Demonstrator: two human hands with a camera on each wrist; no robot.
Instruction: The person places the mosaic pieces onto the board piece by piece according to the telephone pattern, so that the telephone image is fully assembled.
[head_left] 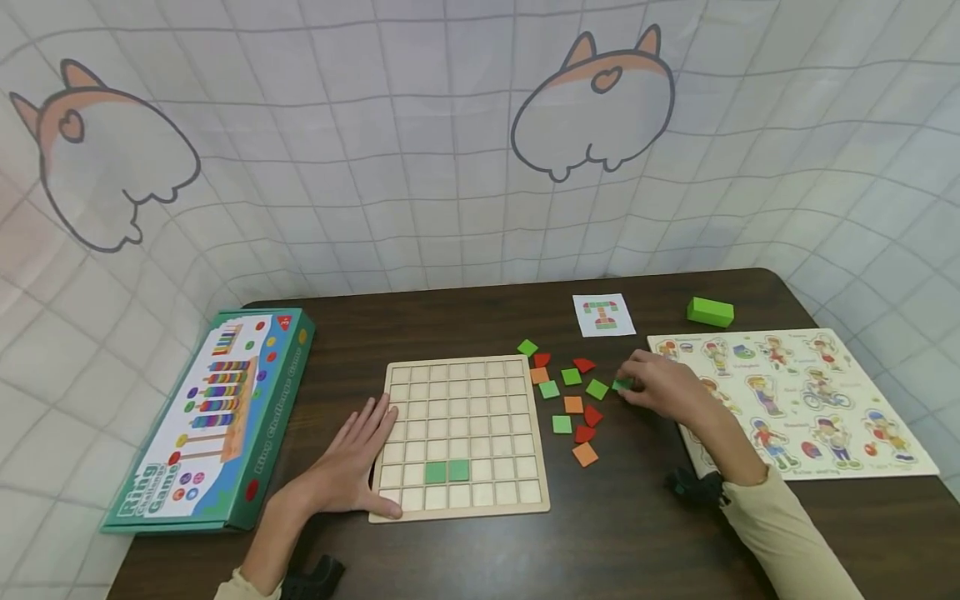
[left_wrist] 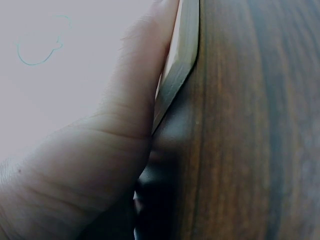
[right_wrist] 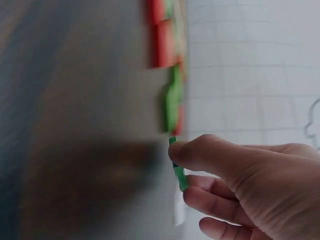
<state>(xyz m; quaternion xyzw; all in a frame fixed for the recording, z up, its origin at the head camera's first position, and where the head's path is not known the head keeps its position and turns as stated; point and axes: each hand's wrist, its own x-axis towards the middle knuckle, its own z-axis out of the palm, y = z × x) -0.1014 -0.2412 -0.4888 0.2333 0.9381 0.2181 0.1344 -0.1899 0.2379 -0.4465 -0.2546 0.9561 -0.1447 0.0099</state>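
Note:
A wooden grid board (head_left: 468, 417) lies on the dark table, with two green square tiles (head_left: 447, 472) side by side in its lower rows. My left hand (head_left: 348, 458) rests along the board's left edge, fingers extended and thumb at the near corner; the left wrist view shows the thumb against the board's side (left_wrist: 182, 65). To the right of the loose pieces, my right hand (head_left: 667, 385) pinches a green tile (right_wrist: 179, 172) between thumb and fingers. Green, orange and red pieces (head_left: 573, 405) lie scattered between the board and that hand.
A small pattern card (head_left: 604, 315) lies behind the pieces. At the right are a picture board (head_left: 806, 392) and a green block (head_left: 710, 312). A boxed ring game (head_left: 213, 417) sits at the left. Behind the table hangs a checked curtain (head_left: 420, 150).

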